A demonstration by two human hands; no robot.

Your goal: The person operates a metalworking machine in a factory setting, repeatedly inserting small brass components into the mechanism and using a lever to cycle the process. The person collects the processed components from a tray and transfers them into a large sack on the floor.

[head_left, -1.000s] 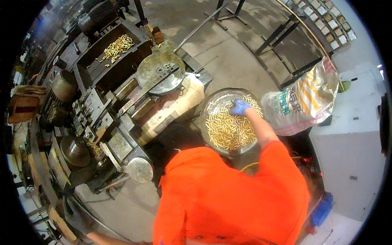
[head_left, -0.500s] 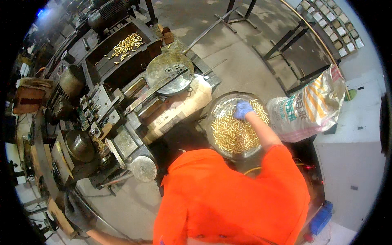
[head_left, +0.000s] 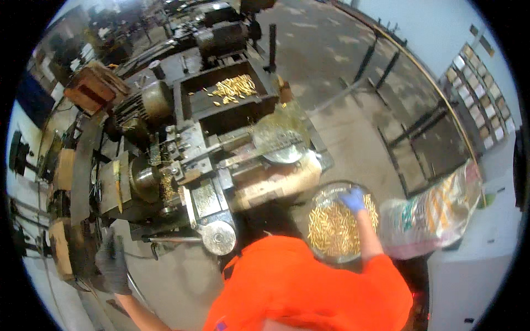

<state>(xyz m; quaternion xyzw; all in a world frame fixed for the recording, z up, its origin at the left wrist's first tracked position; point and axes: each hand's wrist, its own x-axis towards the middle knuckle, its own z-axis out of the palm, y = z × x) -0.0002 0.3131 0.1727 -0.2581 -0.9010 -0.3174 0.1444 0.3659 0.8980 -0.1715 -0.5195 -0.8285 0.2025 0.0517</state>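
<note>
My right hand (head_left: 353, 199), in a blue glove, reaches into the far side of a round metal basin (head_left: 312, 205). Small brass-coloured cylindrical pieces (head_left: 333, 229) fill much of it. The hand touches or hovers just over them; its fingers are blurred, and whether they hold a piece is hidden. On the far left my left hand (head_left: 113, 266), in a dark grey glove, has its fingers stretched out and nothing visible in them. It is beside a dark machine edge and a wooden block (head_left: 61, 248).
A greasy machine (head_left: 193, 160) with a round metal disc (head_left: 280, 138) stands ahead. Its dark tray (head_left: 199, 110) holds more brass pieces. Right of the basin leans a printed woven sack (head_left: 430, 215). A long thin rod (head_left: 436, 85) and metal frames stand beyond.
The view has swung, so machine, basin and sack all appear further right and lower. My right hand remains in the far part of the basin; my left hand shows higher in the picture.
</note>
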